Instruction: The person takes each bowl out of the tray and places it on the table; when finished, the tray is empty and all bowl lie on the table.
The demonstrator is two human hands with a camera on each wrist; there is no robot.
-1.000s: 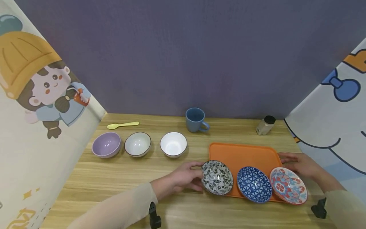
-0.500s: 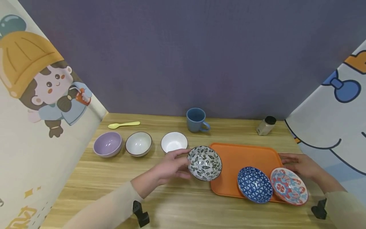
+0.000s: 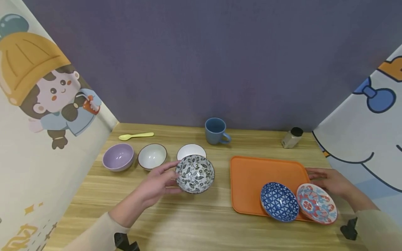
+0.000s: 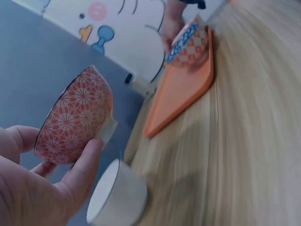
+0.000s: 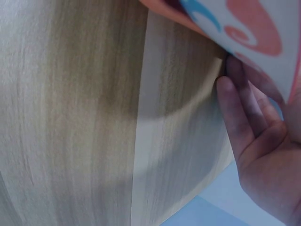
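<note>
My left hand (image 3: 157, 184) holds a patterned bowl (image 3: 195, 174) by its left side, raised off the table. Dark leaves on white cover its inside; the left wrist view shows red, flowered outer walls (image 4: 77, 115). It partly covers a white bowl (image 3: 191, 150) behind it. On the right, my right hand (image 3: 329, 179) lies at the right edge of an orange tray (image 3: 248, 174), fingers extended, close behind a red-and-blue floral bowl (image 3: 317, 204). In the right wrist view, that bowl hides part of the hand. A blue triangle-patterned bowl (image 3: 279, 202) sits beside it, on the tray's front part.
A purple bowl (image 3: 118, 157) and a dark-rimmed pale bowl (image 3: 152, 157) stand at the left. Behind them lies a yellow spoon (image 3: 136, 136). A blue mug (image 3: 215, 131) and a black-capped jar (image 3: 292, 138) are near the back wall.
My left hand has carried the leaf-patterned bowl leftward off the tray, to just in front of the white bowl. My right hand and the two other patterned bowls have stayed put.
</note>
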